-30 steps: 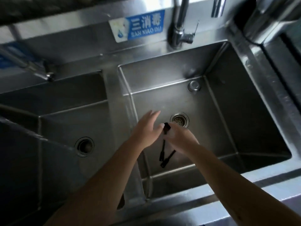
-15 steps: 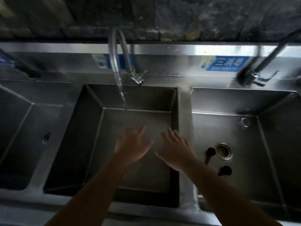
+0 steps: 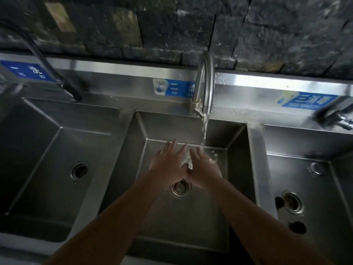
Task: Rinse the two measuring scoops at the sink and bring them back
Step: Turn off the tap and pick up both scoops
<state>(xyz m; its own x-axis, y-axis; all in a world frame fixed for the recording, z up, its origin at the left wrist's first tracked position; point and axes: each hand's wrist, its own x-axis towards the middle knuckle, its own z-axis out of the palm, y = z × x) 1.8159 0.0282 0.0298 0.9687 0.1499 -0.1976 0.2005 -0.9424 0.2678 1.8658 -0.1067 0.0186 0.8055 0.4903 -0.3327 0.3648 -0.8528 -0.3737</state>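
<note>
Two black measuring scoops lie on the floor of the right basin, one (image 3: pixel 279 202) left of that basin's drain and one (image 3: pixel 297 227) nearer the front. Both my hands are over the middle basin (image 3: pixel 236 169), empty, fingers spread. My left hand (image 3: pixel 169 161) and my right hand (image 3: pixel 205 169) touch side by side under the water stream (image 3: pixel 204 134) that falls from the curved middle faucet (image 3: pixel 204 81). Water splashes between the hands.
Three steel basins stand in a row, each with a drain: left (image 3: pixel 79 170), middle (image 3: pixel 180 186), right (image 3: pixel 292 203). A dark hose faucet (image 3: pixel 49 69) stands at the back left, another tap (image 3: pixel 336 117) at the back right. Blue labels line the backsplash.
A second ago my right hand held both scoops over the right basin. It let them go there. Both hands moved to the middle basin and now sit under running water.
</note>
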